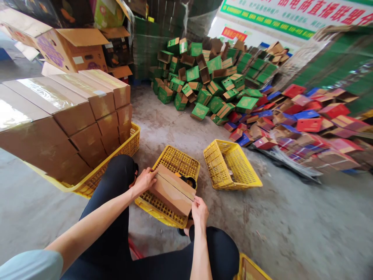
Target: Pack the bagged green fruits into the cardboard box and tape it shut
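Observation:
A closed brown cardboard box (171, 191) rests on an upturned yellow plastic crate (178, 160) in front of my knees. My left hand (145, 180) grips the box's left end, fingers curled over its top edge. My right hand (199, 211) holds the box's near right corner, fingers closed on it. A dark tape dispenser (188, 180) peeks out behind the box, partly hidden.
Stacked sealed brown boxes (72, 112) sit in a yellow crate (116, 159) at left. Another yellow crate (230, 163) lies tilted at right. Heaps of green boxes (210, 81) and red and blue boxes (300, 124) cover the far floor. A yellow crate corner (250, 268) shows at the bottom.

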